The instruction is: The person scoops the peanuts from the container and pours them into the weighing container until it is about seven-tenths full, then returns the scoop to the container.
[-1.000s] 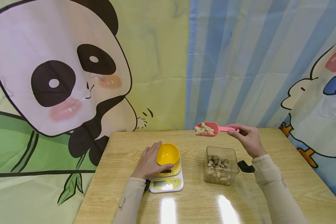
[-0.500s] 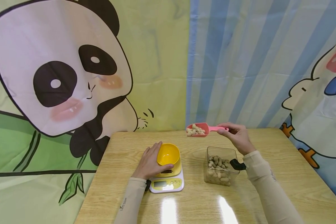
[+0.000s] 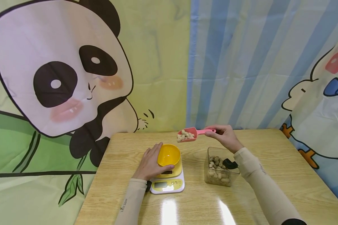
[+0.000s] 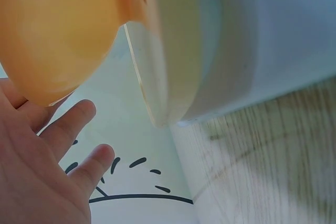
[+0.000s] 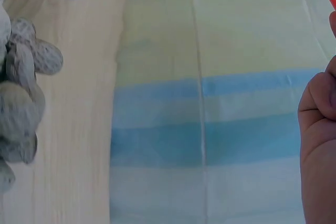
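Observation:
A pink scoop [image 3: 193, 132] loaded with peanuts [image 3: 185, 135] hangs in the air, level, just behind and right of the yellow bowl [image 3: 170, 154]. My right hand [image 3: 226, 137] pinches its handle between thumb and fingers. The bowl stands on a yellow-and-white kitchen scale [image 3: 169, 185]; its inside shows bare yellow. My left hand [image 3: 150, 165] holds the bowl from the left, thumb across the front and fingers along the far side. In the left wrist view some fingers [image 4: 79, 119] of that hand stand off the bowl's wall. The scale's display reading is too small to tell.
Below my right hand stands a clear square container [image 3: 217, 180], partly filled with peanuts [image 3: 216, 162]. My right wrist's black camera mount [image 3: 230, 163] passes over its rim. A printed curtain [image 3: 160, 78] hangs along the back edge of the wooden table [image 3: 197, 203].
My right hand has carried the loaded scoop leftwards, from behind the container toward the bowl, and slightly lower at the end. The left hand, bowl and scale stay in place.

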`<state>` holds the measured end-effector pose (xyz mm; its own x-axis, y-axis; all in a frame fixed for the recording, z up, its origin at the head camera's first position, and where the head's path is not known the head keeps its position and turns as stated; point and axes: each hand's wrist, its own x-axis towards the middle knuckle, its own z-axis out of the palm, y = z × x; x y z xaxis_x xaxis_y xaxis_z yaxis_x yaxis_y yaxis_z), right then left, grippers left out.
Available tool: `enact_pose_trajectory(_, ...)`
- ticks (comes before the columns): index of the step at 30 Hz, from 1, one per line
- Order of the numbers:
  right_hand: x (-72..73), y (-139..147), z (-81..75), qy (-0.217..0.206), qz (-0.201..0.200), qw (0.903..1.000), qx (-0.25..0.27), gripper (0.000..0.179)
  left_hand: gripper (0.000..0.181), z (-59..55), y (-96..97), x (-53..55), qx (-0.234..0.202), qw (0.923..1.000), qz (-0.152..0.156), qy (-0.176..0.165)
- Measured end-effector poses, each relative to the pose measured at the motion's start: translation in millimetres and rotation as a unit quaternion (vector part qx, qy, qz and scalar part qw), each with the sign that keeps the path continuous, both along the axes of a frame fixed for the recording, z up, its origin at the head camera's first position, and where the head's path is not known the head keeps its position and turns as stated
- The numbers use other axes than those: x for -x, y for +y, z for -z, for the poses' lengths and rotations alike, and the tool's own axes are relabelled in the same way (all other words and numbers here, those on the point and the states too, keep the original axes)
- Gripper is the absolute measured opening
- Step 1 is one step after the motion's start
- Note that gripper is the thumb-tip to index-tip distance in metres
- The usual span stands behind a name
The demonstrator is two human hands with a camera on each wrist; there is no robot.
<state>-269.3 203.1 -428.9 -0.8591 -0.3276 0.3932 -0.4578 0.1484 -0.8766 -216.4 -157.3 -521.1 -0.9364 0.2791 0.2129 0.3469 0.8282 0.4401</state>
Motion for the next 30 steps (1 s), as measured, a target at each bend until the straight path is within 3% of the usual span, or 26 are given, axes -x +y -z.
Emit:
enact_pose_trajectory(12,5.4,-15.8,13.2,-0.015,-0.022,0.9989,-0.038,0.021,0.123,-1.5,2.0,0.8,0.009,0.9999,0.0,-0.014)
enact_pose_trajectory(30,7.1,-30.3,10.7,-0.026,-0.058,0.991,-0.118,0.015,0.121,-1.1,0.5,-0.6,0.0,0.9999,-0.004,-0.014)
